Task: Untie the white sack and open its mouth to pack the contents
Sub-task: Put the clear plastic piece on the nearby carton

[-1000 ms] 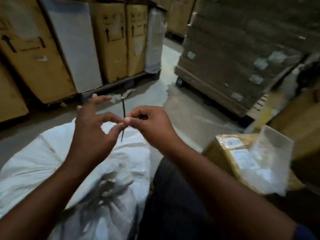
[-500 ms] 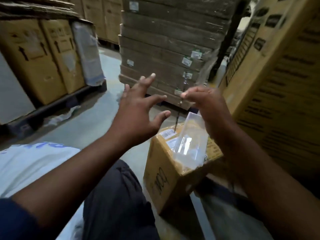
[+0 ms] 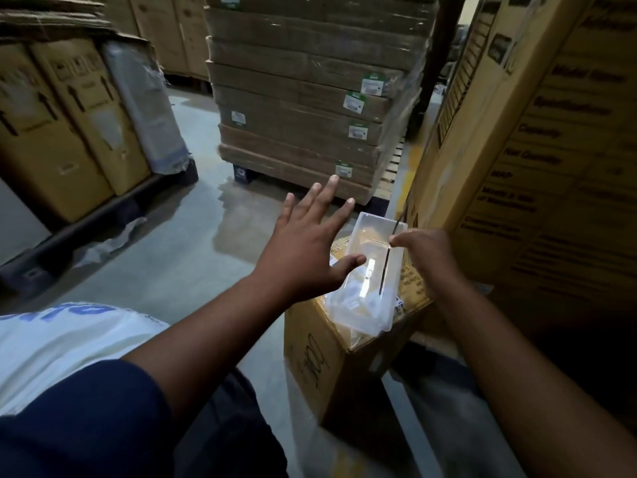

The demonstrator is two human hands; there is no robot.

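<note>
With the tie now off the white sack at lower left, pinched in right hand over clear tub; left hand splayed, empty; mouth next.

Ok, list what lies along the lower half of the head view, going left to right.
White woven sack with blue print → open left hand → clear plastic rectangular tray on the small brown cardboard box → right hand pinching a thin dark tie → tall printed yellow-brown carton.
</note>
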